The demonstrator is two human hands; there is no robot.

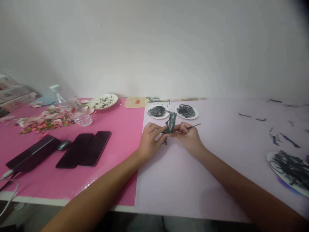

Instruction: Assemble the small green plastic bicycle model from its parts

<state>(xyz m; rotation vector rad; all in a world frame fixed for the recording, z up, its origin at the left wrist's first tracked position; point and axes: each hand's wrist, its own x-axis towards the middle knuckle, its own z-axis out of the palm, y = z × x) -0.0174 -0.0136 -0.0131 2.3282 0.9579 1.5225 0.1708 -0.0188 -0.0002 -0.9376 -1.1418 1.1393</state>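
A small dark green model bicycle (171,122) with a spoked wheel is held up over the pale sheet, between my two hands. My left hand (151,140) is closed, its thumb and fingers pinching the bicycle from the left. From the other side, my right hand (189,136) grips the lower right part with its fingertips. A thin dark stick (193,126) pokes out from the curled fingers of my right hand; its kind is unclear. Just behind the hands stand a white plate of black spoked wheels (158,111) and a second plate of similar wheels (187,111).
At right lie a plate of dark parts (288,167) and loose dark pieces (274,139). Two phones (94,149), a black power bank (33,153), a plastic bottle (72,108), scattered petals (51,119) and a bowl (103,101) occupy the pink left side. A wall rises behind.
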